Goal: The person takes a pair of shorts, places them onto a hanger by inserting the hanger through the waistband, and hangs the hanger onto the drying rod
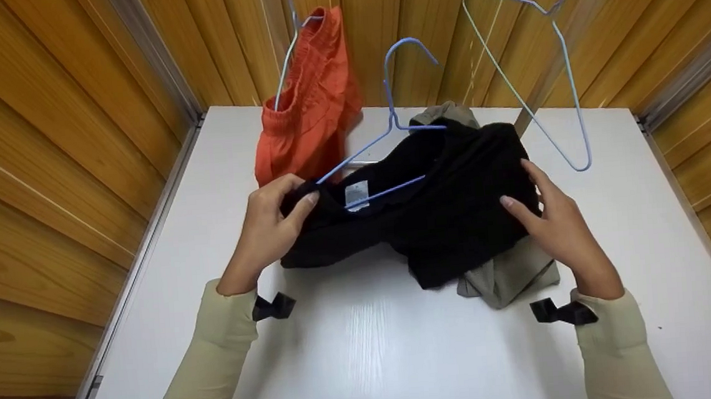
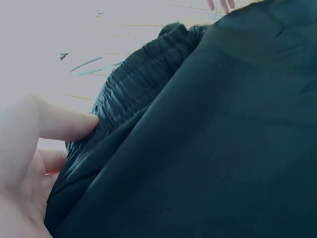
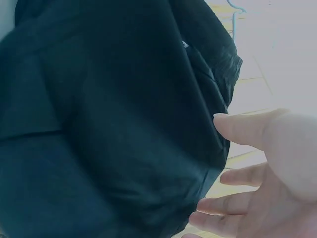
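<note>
L hand (image 1: 269, 221) pinched blk shorts (image 1: 467, 191), blue hanger (image 1: 392, 119) partly in 'em; R hand (image 1: 554, 220) spread at shorts' R edge.

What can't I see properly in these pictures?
Head view: writing on white tag, too small.
Head view: part of the grey cloth, behind the black garment.
Head view: top of the leftmost hanger, past upper edge.
Left wrist view: some fingertips of left hand, behind black garment.
</note>
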Available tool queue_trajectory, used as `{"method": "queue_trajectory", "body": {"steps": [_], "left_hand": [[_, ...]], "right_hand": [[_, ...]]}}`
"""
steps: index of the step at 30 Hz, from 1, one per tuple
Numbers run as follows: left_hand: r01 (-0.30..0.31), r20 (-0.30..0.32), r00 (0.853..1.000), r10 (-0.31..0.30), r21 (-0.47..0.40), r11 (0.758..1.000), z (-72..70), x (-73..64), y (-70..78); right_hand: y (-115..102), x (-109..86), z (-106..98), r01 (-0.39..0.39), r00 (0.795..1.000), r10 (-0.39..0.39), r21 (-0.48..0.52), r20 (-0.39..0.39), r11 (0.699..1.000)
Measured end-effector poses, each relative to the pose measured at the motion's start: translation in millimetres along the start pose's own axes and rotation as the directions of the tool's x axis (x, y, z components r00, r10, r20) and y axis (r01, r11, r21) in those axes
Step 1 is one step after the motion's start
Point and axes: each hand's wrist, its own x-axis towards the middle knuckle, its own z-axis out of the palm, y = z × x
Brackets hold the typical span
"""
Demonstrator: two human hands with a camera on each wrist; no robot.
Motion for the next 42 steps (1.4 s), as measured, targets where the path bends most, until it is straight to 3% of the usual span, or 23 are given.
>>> {"method": "queue_trajectory", "body": {"steps": [6, 14, 21, 31, 37, 42], "left_hand": [[0.108, -0.049, 0.992, -0.113, -0.087, 0.99, 0.8, 1.8, 3.6], [0.239, -0.071, 0.964, -0.257, -0.2, 0.95, 1.7, 4.5, 10.3], [0.243, -0.073, 0.959, -0.274, -0.284, 0.927, 2.9, 8.5, 15.7], [0.257, -0.099, 0.939, -0.328, -0.432, 0.865, 13.1, 18.8, 24.0], [0.238, -0.118, 0.938, -0.325, -0.461, 0.855, 20.6, 28.0, 27.7], [0.249, -0.117, 0.937, -0.329, -0.438, 0.864, 25.4, 35.7, 31.6]], "right_hand": [[1.3, 0.4, 1.9, 0.015, 1.0, -0.015, 0.007, 0.011, 1.0], [2.4, -1.6, 4.4, 0.009, 0.999, -0.009, 0.011, 0.036, 1.0], [0.8, -2.4, 3.8, -0.006, 0.998, 0.005, 0.016, 0.065, 1.0], [1.3, -5.6, 4.6, 0.008, 0.998, -0.01, 0.036, 0.069, 0.999], [0.5, -6.3, 5.8, 0.005, 0.997, -0.007, 0.033, 0.072, 0.999], [-0.3, -6.4, 6.5, 0.013, 0.998, -0.015, 0.038, 0.069, 0.999]]}}
